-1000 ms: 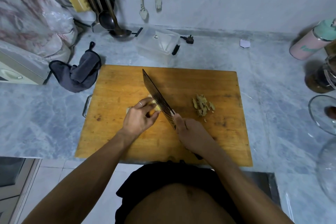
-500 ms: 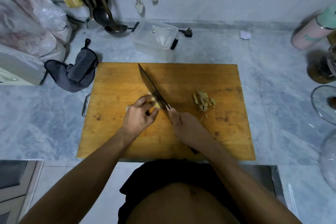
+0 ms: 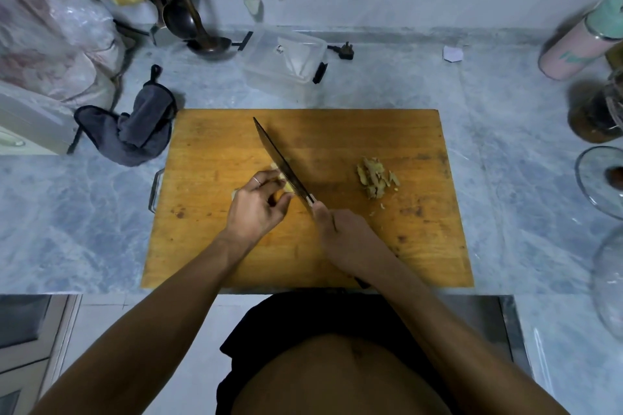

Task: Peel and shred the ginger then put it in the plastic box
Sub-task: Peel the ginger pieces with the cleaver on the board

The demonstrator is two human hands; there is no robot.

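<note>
On the wooden cutting board point(image 3: 337, 131) my left hand point(image 3: 258, 205) pinches a pale yellow piece of peeled ginger point(image 3: 285, 184), mostly hidden under my fingers. My right hand point(image 3: 344, 236) grips the handle of a large dark knife point(image 3: 281, 162), whose blade lies against the ginger beside my left fingertips. A small heap of brownish ginger peelings point(image 3: 376, 177) lies on the board to the right. The clear plastic box point(image 3: 286, 64) with black clips stands behind the board, with something white inside.
A dark grey cloth point(image 3: 131, 128) lies left of the board. A ladle point(image 3: 205, 40) and utensils stand at the back left. At the right are a pink bottle point(image 3: 580, 44), a dark jar point(image 3: 596, 111) and glass lids point(image 3: 600, 178).
The knife blade has dropped from a raised tilt onto the ginger. My left hand has kept its hold on the piece.
</note>
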